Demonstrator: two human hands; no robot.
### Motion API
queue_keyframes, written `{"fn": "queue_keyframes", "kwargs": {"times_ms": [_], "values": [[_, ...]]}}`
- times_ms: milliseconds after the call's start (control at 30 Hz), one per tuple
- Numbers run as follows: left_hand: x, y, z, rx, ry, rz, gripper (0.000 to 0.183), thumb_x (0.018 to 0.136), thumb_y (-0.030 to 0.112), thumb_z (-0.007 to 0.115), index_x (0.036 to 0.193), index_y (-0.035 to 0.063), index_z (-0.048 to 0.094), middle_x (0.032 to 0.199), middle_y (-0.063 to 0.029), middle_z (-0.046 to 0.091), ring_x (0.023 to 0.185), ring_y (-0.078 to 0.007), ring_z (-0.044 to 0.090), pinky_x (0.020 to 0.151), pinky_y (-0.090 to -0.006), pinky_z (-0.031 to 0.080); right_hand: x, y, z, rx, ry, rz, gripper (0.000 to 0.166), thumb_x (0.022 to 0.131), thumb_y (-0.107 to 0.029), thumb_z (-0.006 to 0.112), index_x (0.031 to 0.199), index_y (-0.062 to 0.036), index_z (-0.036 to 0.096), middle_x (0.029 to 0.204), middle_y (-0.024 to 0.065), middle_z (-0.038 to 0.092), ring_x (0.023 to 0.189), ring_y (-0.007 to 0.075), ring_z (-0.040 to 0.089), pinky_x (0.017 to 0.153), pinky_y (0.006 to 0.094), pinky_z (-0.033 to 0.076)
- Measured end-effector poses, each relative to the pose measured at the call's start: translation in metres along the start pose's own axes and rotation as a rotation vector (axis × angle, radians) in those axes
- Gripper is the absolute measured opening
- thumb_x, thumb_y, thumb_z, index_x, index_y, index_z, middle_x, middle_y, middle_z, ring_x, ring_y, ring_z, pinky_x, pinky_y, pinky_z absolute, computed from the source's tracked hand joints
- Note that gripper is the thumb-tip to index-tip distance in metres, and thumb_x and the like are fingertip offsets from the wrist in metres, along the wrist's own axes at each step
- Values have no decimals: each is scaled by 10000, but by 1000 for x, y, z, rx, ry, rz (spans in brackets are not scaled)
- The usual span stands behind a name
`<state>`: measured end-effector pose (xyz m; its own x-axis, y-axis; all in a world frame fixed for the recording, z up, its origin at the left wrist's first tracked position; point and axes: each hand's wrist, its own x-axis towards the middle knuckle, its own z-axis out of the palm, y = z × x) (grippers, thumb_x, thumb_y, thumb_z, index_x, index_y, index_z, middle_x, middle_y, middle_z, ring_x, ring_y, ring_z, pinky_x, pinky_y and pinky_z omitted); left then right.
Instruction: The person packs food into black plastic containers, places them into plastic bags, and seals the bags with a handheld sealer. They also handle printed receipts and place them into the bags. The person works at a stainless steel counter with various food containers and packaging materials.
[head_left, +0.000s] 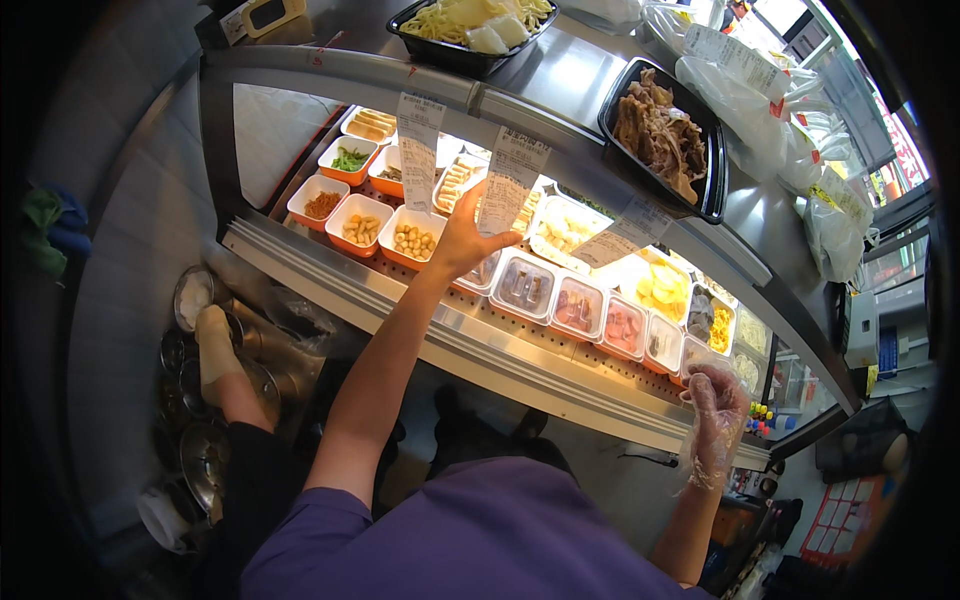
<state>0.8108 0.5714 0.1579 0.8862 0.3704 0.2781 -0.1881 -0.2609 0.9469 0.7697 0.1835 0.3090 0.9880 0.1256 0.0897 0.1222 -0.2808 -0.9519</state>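
My bare left hand (466, 238) is raised at the glass front of a lit food display case (517, 352). Its fingers reach behind the left edge of a printed paper slip (513, 176), and the thumb lies by the slip's lower edge; whether they pinch it is unclear. Two more paper slips (420, 150) (626, 231) hang to either side. My right hand (714, 424), in a clear plastic glove, is near the case's right end with curled fingers and nothing visible in it. Below the slips sit orange-and-white tubs of peanuts (361, 227) and lidded tubs of meat (577, 304).
On the steel top stand a black tray of noodles (480, 34), a black tray of meaty bones (660, 139) and several tied plastic bags (757, 97). At left, another person's covered hand (214, 334) reaches to a metal bowl (191, 296) among stacked metal pots.
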Motion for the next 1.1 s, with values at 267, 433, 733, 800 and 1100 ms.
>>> {"fn": "queue_keyframes", "kwargs": {"times_ms": [267,433,733,800,1100], "values": [[-53,-1,-22,-414,-209,-284,382,835,172,779,1131,-34,652,1017,-103,721,946,-144,676,837,-291,535,-12,24,11,-5,-94,95,130,878,-27,695,994,30,681,941,63,669,809,106,614,728,239,498],[-86,22,-36,-205,-191,-318,317,894,196,704,1121,-23,677,1005,-96,728,914,-127,674,811,-279,533,-14,39,25,-20,-116,103,117,875,-21,694,976,37,681,918,49,657,830,99,608,763,242,496],[-105,13,-41,-244,-171,-259,273,940,187,649,1125,-13,666,943,-89,739,871,-121,683,776,-286,539,-7,32,47,-151,-195,81,123,898,-39,675,1012,8,676,910,29,672,803,77,601,724,226,483],[-107,12,-40,-253,-169,-257,264,945,184,645,1122,-11,668,944,-88,739,872,-120,683,780,-285,538,-8,32,48,-168,-200,66,121,898,-35,672,1011,8,677,908,27,671,802,74,597,725,225,481],[-108,16,-39,-292,-177,-249,229,950,145,635,1113,-11,672,948,-81,737,864,-117,678,781,-283,538,-13,34,49,-173,-191,71,123,896,-34,675,1011,10,678,892,24,670,798,77,600,731,225,484]]}}
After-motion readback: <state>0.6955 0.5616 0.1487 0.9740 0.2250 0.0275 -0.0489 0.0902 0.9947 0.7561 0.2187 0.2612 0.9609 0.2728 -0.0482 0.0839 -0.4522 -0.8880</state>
